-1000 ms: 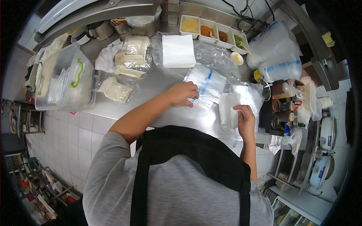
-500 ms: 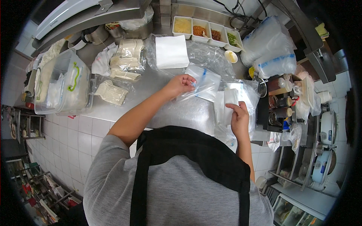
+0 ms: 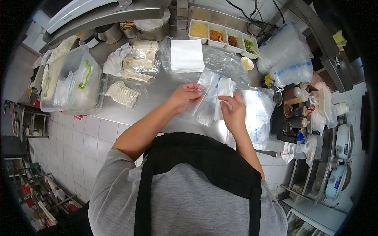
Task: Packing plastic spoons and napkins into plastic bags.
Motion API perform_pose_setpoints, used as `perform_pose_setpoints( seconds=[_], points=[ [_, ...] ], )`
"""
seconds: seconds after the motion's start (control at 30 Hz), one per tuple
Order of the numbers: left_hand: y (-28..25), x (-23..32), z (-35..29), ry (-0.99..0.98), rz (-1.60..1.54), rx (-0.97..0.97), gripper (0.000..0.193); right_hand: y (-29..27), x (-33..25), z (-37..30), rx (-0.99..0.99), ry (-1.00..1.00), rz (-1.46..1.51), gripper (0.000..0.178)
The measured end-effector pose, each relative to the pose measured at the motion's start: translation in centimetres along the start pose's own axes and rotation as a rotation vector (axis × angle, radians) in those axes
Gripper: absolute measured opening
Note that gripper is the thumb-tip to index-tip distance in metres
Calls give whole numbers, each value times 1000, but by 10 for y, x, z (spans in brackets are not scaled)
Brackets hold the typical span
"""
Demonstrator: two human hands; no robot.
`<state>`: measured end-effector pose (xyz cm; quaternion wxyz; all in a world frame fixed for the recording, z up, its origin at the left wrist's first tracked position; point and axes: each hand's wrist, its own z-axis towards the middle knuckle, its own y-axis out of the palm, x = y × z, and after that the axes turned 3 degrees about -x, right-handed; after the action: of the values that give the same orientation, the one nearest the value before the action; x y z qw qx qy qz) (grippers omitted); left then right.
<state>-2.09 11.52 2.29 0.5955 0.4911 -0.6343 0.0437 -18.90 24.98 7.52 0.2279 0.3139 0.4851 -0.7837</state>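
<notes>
Pinched between the fingers of my left hand (image 3: 186, 96) is the edge of a clear plastic bag (image 3: 208, 100) with a blue printed strip. My right hand (image 3: 234, 112) grips a folded white napkin (image 3: 225, 87) against the bag's right side. Whether the napkin lies inside the bag or just over it, I cannot tell. To the right of my right hand, a stack of clear bags (image 3: 258, 118) with blue print lies on the steel table (image 3: 173, 126). Farther back, a pile of white napkins (image 3: 187, 56) rests on clear plastic wrapping.
Wrapped pale spoons (image 3: 123, 94) and more packed cutlery (image 3: 141, 55) lie to the left, beside a clear tub (image 3: 71, 84) with a green clip. White food containers (image 3: 216, 36) line the back. A small cup (image 3: 247, 63), large plastic bags (image 3: 283, 51) and bottles (image 3: 293, 111) stand at right.
My right hand has moved left from the bag stack, carrying the napkin to the bag in my left hand. The view has shifted slightly.
</notes>
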Motion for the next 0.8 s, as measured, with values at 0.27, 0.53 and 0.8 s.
perform_pose_setpoints(
  seconds=[0.27,0.53,0.8],
  points=[
    [-95,56,-6,408,1366,663,32,-6,14,-4,73,-34,-37,22],
    [-50,42,-25,388,1417,526,27,-17,14,-17,31,64,-94,21],
    [-64,-1,-16,527,1615,496,32,-6,15,-20,-12,45,-2,25]
  ],
)
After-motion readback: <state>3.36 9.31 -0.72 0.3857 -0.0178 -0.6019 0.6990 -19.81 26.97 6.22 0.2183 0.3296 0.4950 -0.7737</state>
